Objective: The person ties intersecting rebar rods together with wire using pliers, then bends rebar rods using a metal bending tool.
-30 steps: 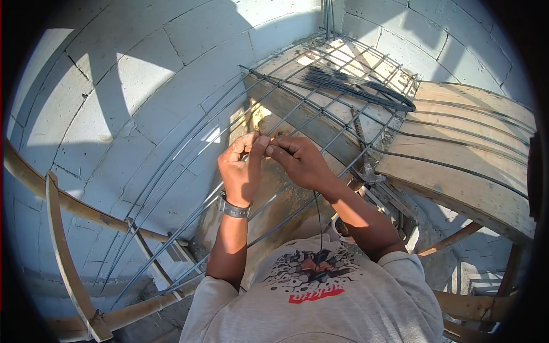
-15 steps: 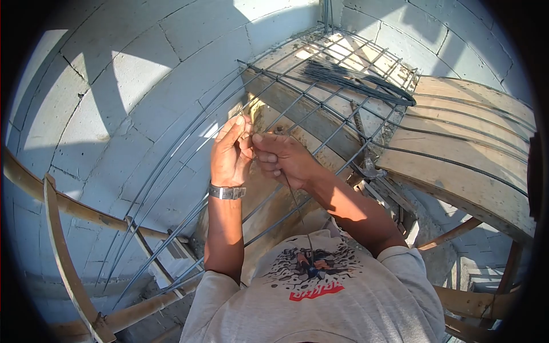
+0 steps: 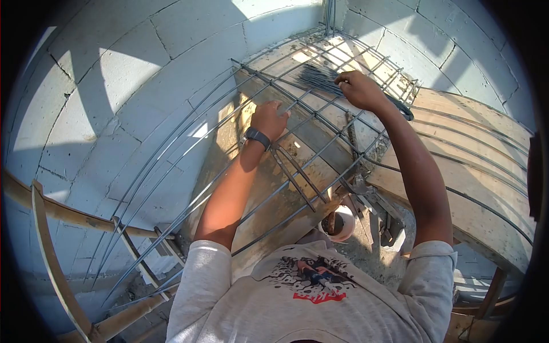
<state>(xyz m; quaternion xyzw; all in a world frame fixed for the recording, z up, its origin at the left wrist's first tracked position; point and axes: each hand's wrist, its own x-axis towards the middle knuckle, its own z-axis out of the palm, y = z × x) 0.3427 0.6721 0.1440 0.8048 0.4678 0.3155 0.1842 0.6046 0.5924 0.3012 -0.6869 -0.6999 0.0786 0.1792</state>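
Note:
My left hand (image 3: 270,121), with a watch at the wrist, is curled closed over the rebar mesh (image 3: 320,104); what its fingers hold, if anything, is hidden. Two slim dark handles, like those of pincers (image 3: 298,182), stick out below that wrist across the bars. Farther up and to the right, my right hand (image 3: 359,90) pinches at the loose ends of a bundle of dark tie wire (image 3: 318,79). The bundle lies on top of the mesh.
Long bars (image 3: 166,194) run down to the left beside a block wall (image 3: 131,86). A boarded slope (image 3: 457,128) with rebar stands at right. Below the mesh sits a pale bucket (image 3: 345,226). Bamboo poles (image 3: 86,206) cross the lower left.
My hands were together over a thin wire and have parted. The right one has moved up and right to the wire bundle; the left one has shifted right. The handles and bucket now show.

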